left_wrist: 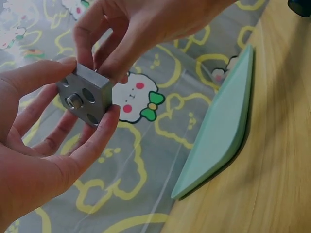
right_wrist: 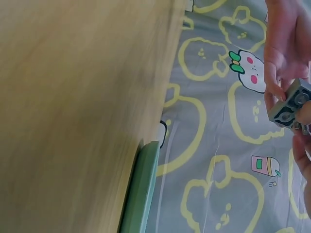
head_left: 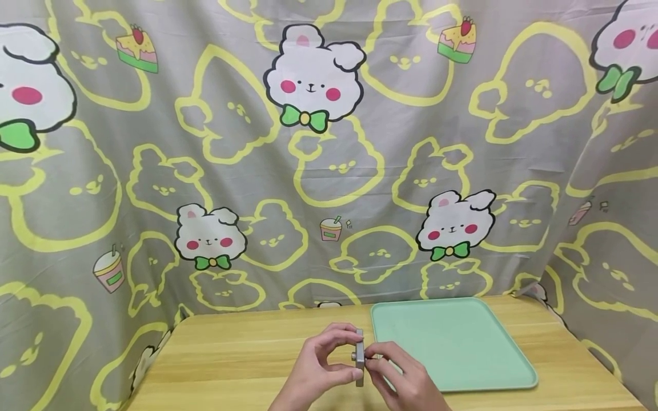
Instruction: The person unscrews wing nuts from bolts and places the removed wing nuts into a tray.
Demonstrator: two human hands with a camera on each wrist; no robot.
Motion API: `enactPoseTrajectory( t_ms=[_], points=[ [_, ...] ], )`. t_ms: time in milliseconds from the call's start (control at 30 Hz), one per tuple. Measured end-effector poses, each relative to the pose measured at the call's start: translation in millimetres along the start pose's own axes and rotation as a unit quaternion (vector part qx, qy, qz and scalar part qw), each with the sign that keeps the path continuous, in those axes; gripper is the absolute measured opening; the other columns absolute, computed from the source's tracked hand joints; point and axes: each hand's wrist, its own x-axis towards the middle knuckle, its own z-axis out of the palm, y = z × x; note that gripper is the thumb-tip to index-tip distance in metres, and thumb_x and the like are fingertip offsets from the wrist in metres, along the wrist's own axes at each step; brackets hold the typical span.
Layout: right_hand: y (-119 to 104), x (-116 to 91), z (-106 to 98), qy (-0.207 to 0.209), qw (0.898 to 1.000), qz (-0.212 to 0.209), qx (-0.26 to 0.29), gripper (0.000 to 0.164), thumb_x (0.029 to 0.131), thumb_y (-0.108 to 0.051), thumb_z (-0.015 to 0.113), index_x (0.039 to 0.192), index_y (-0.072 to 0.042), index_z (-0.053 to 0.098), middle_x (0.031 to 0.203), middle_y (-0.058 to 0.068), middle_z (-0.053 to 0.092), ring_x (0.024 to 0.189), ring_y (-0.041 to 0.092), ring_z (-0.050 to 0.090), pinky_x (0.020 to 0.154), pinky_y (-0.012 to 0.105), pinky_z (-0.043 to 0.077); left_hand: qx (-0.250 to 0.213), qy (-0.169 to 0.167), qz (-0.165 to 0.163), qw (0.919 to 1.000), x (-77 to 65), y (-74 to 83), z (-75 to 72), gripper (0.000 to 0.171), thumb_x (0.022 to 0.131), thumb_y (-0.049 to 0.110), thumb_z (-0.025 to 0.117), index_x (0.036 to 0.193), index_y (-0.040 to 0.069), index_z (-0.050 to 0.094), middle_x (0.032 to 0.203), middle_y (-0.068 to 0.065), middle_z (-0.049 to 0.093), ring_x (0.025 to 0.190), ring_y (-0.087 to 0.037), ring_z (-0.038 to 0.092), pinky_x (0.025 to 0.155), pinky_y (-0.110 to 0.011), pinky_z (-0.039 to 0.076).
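Observation:
A small square grey metal block [head_left: 360,368] with several round holes stands on edge, raised over the table's front part. My left hand [head_left: 319,365] grips it by its top and bottom edges, fingers above and thumb below. In the left wrist view, a silver screw end [left_wrist: 74,101] pokes out of the block's middle. On the opposite face, my right hand [head_left: 403,374] pinches at the screw with thumb and fingertips. A bit of thread [right_wrist: 305,129] shows beside those fingertips in the right wrist view; the rest of the screw is hidden.
A pale green tray [head_left: 452,342] lies on the wooden table [head_left: 231,354], right behind my right hand. Patterned grey cloth [head_left: 329,171] hangs around the table's back and sides. A dark object [left_wrist: 300,7] shows at the left wrist view's top right corner.

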Motion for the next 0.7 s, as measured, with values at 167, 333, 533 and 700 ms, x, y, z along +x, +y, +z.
enactPoseTrajectory(
  t_ms=[167, 333, 533, 700],
  points=[
    [-3, -2, -1, 0.001, 0.996, 0.075, 0.042, 0.007, 0.1, -0.013, 0.068, 0.099, -0.006, 0.069, 0.106, 0.01, 0.065, 0.09, 0.018, 0.067, 0.081, 0.015, 0.057, 0.024, 0.013, 0.012, 0.9995, -0.4, -0.9, -2.5, 0.045, 0.086, -0.003, 0.08, 0.128, -0.004, 0.064, 0.14, -0.022, 0.049, 0.13, -0.031, 0.052, 0.091, -0.047, 0.062],
    [-12, 2, -7, -0.01, 0.943, 0.307, 0.126, 0.018, 0.092, -0.009, 0.078, 0.107, -0.014, 0.07, 0.108, 0.004, 0.069, 0.096, 0.017, 0.068, 0.079, 0.021, 0.06, 0.048, 0.034, 0.016, 0.9981, -1.1, 0.6, -4.8, 0.047, 0.084, -0.003, 0.082, 0.128, -0.005, 0.064, 0.139, -0.02, 0.049, 0.128, -0.027, 0.054, 0.089, -0.044, 0.063],
    [-7, 9, -18, -0.024, 0.734, 0.613, 0.291, 0.028, 0.099, -0.021, 0.07, 0.118, 0.0, 0.068, 0.113, 0.012, 0.07, 0.1, 0.021, 0.072, 0.082, 0.038, 0.064, 0.061, 0.018, 0.024, 0.9977, -1.3, 2.1, -0.9, 0.046, 0.082, -0.004, 0.082, 0.126, 0.002, 0.067, 0.14, -0.02, 0.048, 0.128, -0.027, 0.054, 0.089, -0.045, 0.063],
    [3, 2, -24, -0.072, 0.641, 0.636, 0.424, 0.036, 0.106, -0.02, 0.059, 0.13, 0.007, 0.061, 0.119, 0.01, 0.069, 0.101, 0.021, 0.069, 0.084, 0.035, 0.064, 0.073, -0.01, 0.045, 0.9963, -1.4, -0.2, 4.2, 0.044, 0.083, -0.003, 0.082, 0.124, 0.0, 0.068, 0.138, -0.021, 0.049, 0.127, -0.027, 0.051, 0.087, -0.045, 0.064]
  ],
)
